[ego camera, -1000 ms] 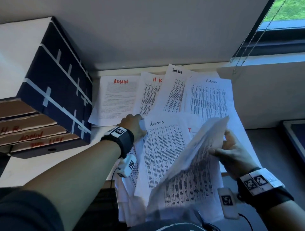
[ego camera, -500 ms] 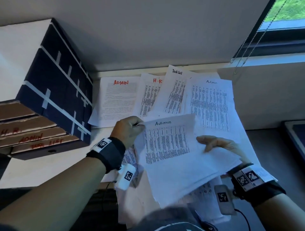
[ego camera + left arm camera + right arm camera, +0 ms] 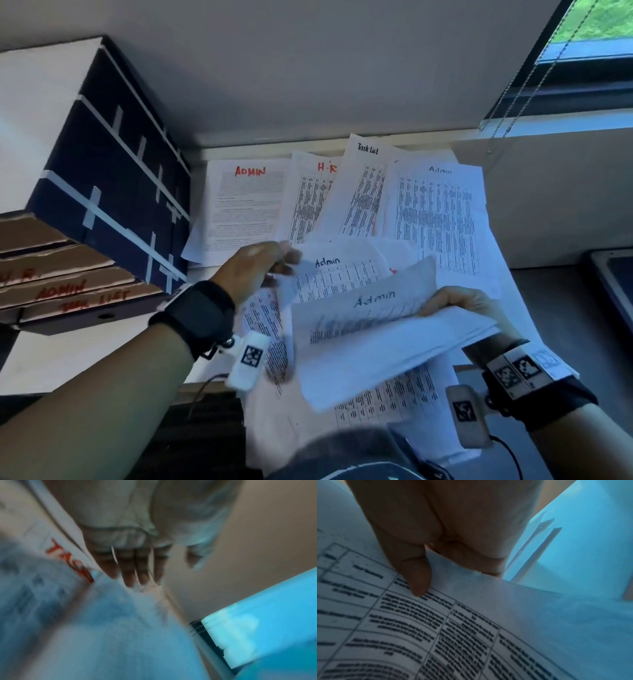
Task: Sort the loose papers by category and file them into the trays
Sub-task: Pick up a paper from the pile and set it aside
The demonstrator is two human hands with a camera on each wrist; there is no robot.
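My right hand (image 3: 455,305) holds a lifted bundle of white table-printed sheets (image 3: 376,335) headed "Admin"; in the right wrist view its thumb (image 3: 418,580) presses on top of those sheets (image 3: 471,635). My left hand (image 3: 284,263) hovers at the top-left corner of another "Admin" sheet (image 3: 339,274) lying on the desk. In the blurred left wrist view its fingers (image 3: 130,572) are straight and hold nothing. Behind lie a red "ADMIN" page (image 3: 250,209), an "H.R" sheet (image 3: 308,202), a "Task List" sheet (image 3: 363,195) and one more "Admin" sheet (image 3: 438,222). Stacked cardboard trays (image 3: 65,291), labelled H.R, ADMIN and TASK LIST, stand at the left.
The trays sit in a dark blue taped box (image 3: 113,178) against the wall. A blind cord (image 3: 520,102) hangs by the window at the top right. A dark flat object (image 3: 613,284) lies at the right edge. More printed sheets (image 3: 387,404) hang over the desk's front edge.
My left hand has let go of the Admin sheet's corner and spread its fingers. That sheet now tops the bundle in my right hand, which tilted down, uncovering another Admin sheet.
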